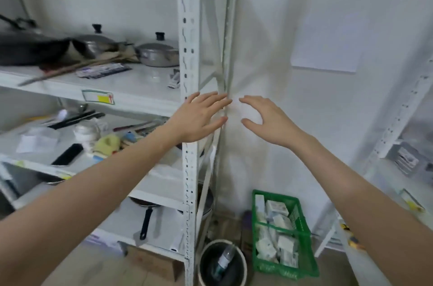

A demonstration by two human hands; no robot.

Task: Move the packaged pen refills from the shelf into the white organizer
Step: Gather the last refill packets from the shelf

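progress: not started, by the look of it | left hand (199,119) + right hand (264,119): both raised, fingers spread, holding nothing | pen refills (103,70): likely the flat blurred pack on the upper shelf (140,96), untouched | white organizer: not visible | left: grab, carry, place

No text can be read anywhere. The green-bordered label (98,98) with a yellow patch on the front edge of the shelf (140,100) is too blurred to make out. Printing on the packets in the green basket (304,248) is likewise illegible.
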